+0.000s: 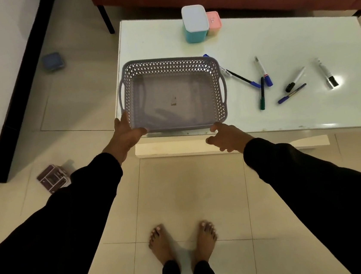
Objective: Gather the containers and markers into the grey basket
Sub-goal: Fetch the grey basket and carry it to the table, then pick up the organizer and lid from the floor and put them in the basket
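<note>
Two lidded containers [200, 23] stand behind the grey basket [172, 92] on the glossy white worktop [298, 37]; left hand [127, 132] grips its near corner, right hand [226, 136] hangs released, markers [264, 75] scattered rightward.

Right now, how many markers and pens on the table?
7. One blue-capped marker partly behind the grey basket; blue pen; blue marker; green pen; black-capped marker; dark blue pen; black marker far right. More could hide behind the basket.
</note>
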